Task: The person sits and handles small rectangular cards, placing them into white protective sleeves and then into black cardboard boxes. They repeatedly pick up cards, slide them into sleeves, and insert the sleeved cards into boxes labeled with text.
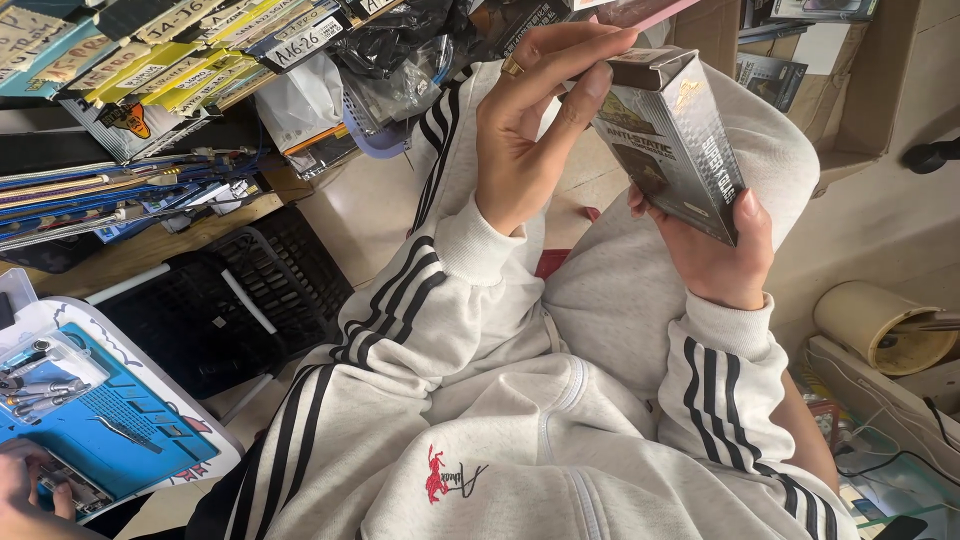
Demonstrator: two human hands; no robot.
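Crate (225, 310): black, on the floor, left of the box.
Mat (110, 420): blue, below-left of the box, tools on it.
Box (672, 140): small dark carton, raised over the lap.
Right hand (715, 250): grips the box's lower end.
Left hand (530, 130): fingertips pinch the box's top flap.

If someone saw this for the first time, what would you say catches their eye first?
First, the small dark retail box held up in the upper middle: the right hand cradles it from below, while the left hand, wearing a gold ring, fingers its top flap. Next, the blue work mat with tools at lower left, where another person's hand rests.
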